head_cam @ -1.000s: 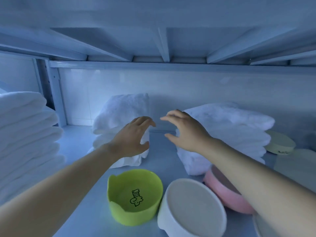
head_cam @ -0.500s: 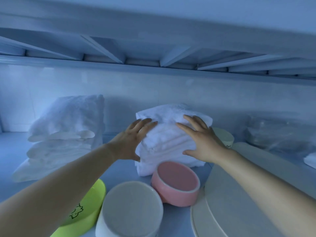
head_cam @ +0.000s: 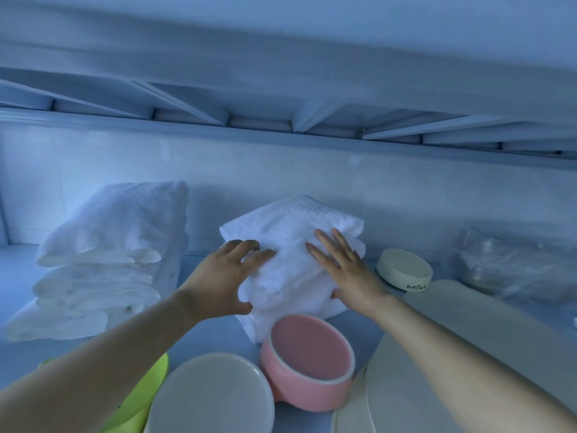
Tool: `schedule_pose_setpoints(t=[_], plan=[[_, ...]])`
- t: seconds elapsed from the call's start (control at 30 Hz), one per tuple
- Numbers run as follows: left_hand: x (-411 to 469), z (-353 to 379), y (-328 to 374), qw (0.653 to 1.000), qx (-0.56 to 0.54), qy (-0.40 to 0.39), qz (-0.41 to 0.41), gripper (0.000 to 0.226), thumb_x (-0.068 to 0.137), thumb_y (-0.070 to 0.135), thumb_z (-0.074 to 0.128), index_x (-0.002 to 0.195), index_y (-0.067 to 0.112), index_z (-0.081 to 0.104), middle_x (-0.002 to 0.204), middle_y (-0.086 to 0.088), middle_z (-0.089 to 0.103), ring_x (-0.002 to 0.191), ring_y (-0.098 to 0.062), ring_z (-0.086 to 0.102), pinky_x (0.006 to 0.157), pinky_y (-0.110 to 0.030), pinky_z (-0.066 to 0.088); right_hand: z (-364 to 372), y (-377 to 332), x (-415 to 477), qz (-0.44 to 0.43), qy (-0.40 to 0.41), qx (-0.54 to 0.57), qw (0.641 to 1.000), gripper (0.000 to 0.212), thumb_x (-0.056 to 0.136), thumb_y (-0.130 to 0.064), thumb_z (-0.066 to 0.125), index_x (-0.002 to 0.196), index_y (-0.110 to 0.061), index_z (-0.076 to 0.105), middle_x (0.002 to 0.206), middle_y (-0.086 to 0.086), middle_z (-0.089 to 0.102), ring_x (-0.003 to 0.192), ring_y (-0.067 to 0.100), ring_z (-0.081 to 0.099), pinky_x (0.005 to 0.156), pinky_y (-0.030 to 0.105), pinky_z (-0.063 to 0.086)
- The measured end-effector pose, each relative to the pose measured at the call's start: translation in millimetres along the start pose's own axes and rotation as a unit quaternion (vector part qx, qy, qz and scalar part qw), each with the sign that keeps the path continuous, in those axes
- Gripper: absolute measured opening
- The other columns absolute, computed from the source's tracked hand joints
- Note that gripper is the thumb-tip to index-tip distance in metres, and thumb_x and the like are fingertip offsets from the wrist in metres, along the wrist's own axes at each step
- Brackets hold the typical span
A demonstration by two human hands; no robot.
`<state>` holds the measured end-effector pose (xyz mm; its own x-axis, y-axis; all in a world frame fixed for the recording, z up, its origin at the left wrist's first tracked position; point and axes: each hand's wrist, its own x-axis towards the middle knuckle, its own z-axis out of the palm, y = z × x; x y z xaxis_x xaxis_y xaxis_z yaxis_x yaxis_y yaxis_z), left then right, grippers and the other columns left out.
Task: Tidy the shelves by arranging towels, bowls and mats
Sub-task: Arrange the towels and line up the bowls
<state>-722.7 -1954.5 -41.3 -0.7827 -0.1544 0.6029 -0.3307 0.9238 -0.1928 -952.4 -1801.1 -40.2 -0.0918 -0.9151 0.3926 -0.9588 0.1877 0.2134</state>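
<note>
A stack of folded white towels (head_cam: 293, 245) sits mid-shelf near the back wall. My left hand (head_cam: 224, 276) clasps its left side, fingers on top and thumb low at the front. My right hand (head_cam: 346, 270) lies flat on the stack's right side with fingers spread. A second pile of white towels (head_cam: 106, 254) stands to the left. In front are a pink bowl (head_cam: 309, 354), a white bowl (head_cam: 212, 395) and a green bowl (head_cam: 143, 398). Pale mats (head_cam: 487, 326) lie at the right.
A small cream bowl (head_cam: 404, 270) with dark lettering stands right of the towel stack. Something wrapped in clear plastic (head_cam: 515, 264) sits at the far right. The shelf above (head_cam: 281, 120) hangs low, with ribs underneath. The back wall is close behind the towels.
The view swung right from the left towel pile to the middle stack. Both hands went from hovering to resting on that stack, now pressing its two sides.
</note>
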Motion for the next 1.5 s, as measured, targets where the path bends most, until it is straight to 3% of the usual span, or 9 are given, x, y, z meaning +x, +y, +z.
schedule_pose_setpoints(t=[0.17, 0.33, 0.4, 0.53, 0.63, 0.8, 0.97, 1.23, 1.5], plan=[[16.6, 2.8, 15.1, 0.996, 0.091, 0.002, -0.024, 0.095, 0.044, 0.056, 0.079, 0.131, 0.032, 0.05, 0.116, -0.003, 0.056, 0.101, -0.027, 0.055, 0.085, -0.043, 0.043, -1.6, 18.2, 18.1, -0.021, 0.0, -0.019, 1.0, 0.101, 0.084, -0.007, 0.062, 0.142, -0.041, -0.013, 0.153, -0.011, -0.026, 0.143, 0.019, -0.019, 0.113, 0.043, 0.026], [35.4, 11.6, 29.2, 0.991, 0.111, -0.056, -0.049, 0.097, 0.051, 0.065, 0.069, 0.137, 0.044, 0.03, 0.124, 0.001, 0.037, 0.118, -0.025, 0.037, 0.106, -0.059, 0.016, -15.0, 14.0, 10.5, 0.037, 0.09, 0.202, 0.975, 0.058, 0.086, -0.006, 0.043, 0.137, -0.032, 0.04, 0.154, -0.017, 0.014, 0.136, 0.009, 0.031, 0.096, 0.023, 0.038], [46.5, 15.1, 38.0, 0.992, 0.09, -0.063, -0.063, 0.096, 0.052, 0.066, 0.07, 0.136, 0.045, 0.029, 0.121, 0.0, 0.034, 0.113, -0.024, 0.038, 0.105, -0.056, 0.022, -17.9, 3.0, 7.3, 0.038, 0.102, 0.241, 0.964, 0.045, 0.089, -0.019, 0.048, 0.132, -0.031, 0.045, 0.152, -0.015, 0.022, 0.132, 0.008, 0.035, 0.099, 0.021, 0.034], [60.4, 16.4, 42.9, 0.998, 0.03, -0.041, -0.033, 0.097, 0.049, 0.064, 0.075, 0.134, 0.04, 0.035, 0.113, 0.003, 0.038, 0.103, -0.02, 0.042, 0.088, -0.035, 0.038, -20.4, -10.2, 2.9, 0.033, 0.045, 0.259, 0.964, 0.063, 0.079, -0.052, 0.06, 0.135, -0.04, 0.033, 0.149, -0.019, 0.015, 0.135, 0.005, 0.026, 0.097, 0.022, 0.031], [54.2, 11.5, 15.1, 0.998, -0.034, -0.046, -0.025, 0.107, 0.05, 0.058, 0.08, 0.14, 0.037, 0.028, 0.131, 0.005, 0.039, 0.12, -0.017, 0.039, 0.097, -0.032, 0.034, -19.0, -10.9, 2.5, 0.051, 0.024, 0.237, 0.97, 0.085, 0.072, -0.055, 0.068, 0.142, -0.036, 0.023, 0.154, -0.017, 0.004, 0.14, 0.011, 0.019, 0.106, 0.03, 0.033], [40.6, 12.4, -20.3, 0.992, -0.025, -0.08, -0.097, 0.109, 0.05, 0.043, 0.085, 0.141, 0.041, 0.024, 0.147, -0.002, 0.018, 0.135, -0.028, 0.018, 0.101, -0.044, 0.038, -11.2, -21.9, 9.8, 0.076, 0.031, 0.286, 0.955, 0.095, 0.066, -0.05, 0.077, 0.142, -0.035, 0.023, 0.153, -0.013, 0.0, 0.139, 0.014, 0.021, 0.103, 0.024, 0.03], [41.1, 28.9, -8.2, 0.985, -0.071, -0.082, -0.135, 0.107, 0.052, 0.033, 0.085, 0.14, 0.032, 0.024, 0.142, -0.009, 0.018, 0.127, -0.033, 0.029, 0.097, -0.041, 0.043, -4.6, -31.4, 12.7, 0.088, 0.012, 0.288, 0.953, 0.103, 0.06, -0.039, 0.083, 0.142, -0.043, 0.02, 0.151, -0.014, -0.006, 0.137, 0.019, 0.02, 0.101, 0.037, 0.042], [30.1, 18.9, 7.2, 0.985, 0.043, -0.123, -0.115, 0.097, 0.07, 0.039, 0.068, 0.143, 0.039, 0.004, 0.134, -0.004, 0.02, 0.109, -0.028, 0.041, 0.071, -0.033, 0.051, -1.8, 5.0, 15.3, 0.049, -0.004, 0.265, 0.963, 0.091, 0.068, -0.012, 0.073, 0.14, -0.043, 0.028, 0.155, -0.016, 0.001, 0.132, 0.01, 0.035, 0.092, 0.028, 0.046], [19.0, 0.9, 12.9, 0.986, -0.051, -0.106, -0.118, 0.093, 0.07, 0.037, 0.067, 0.142, 0.046, 0.01, 0.145, 0.003, 0.02, 0.121, -0.026, 0.036, 0.083, -0.034, 0.047, 5.3, 12.6, 2.2, 0.083, 0.011, 0.291, 0.953, 0.095, 0.078, -0.009, 0.068, 0.144, -0.045, 0.01, 0.158, -0.005, 0.005, 0.141, 0.011, 0.021, 0.101, 0.022, 0.031]])
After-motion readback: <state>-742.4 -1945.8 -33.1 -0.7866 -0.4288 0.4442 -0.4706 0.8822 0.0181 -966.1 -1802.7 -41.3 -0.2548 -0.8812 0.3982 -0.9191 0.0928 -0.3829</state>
